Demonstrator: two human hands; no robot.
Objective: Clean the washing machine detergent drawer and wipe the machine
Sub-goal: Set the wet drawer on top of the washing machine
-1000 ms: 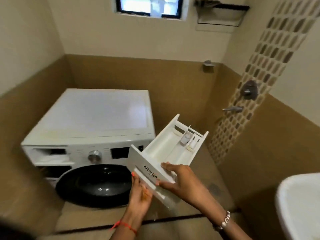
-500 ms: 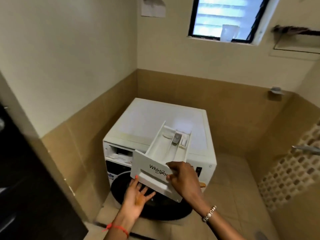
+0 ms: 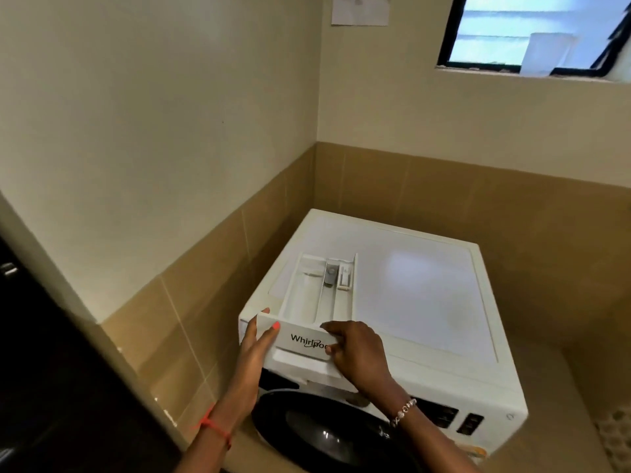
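detergent drawer (image 3: pixel 319 302) lower centre, over washing machine (image 3: pixel 426 295) | left hand (image 3: pixel 254 349) gripped its front left corner | right hand (image 3: pixel 358 353) clasped its front right

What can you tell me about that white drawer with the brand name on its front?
The detergent drawer looks like white plastic, a long tray split by ribs into channels, with a grey insert and a small white piece near its far end. Its front panel carries dark lettering and a recessed handle below. It is out of the machine, held above the washing machine top's front left corner. The left hand grips the panel's left end; the right hand holds its right side, covering the last letters.
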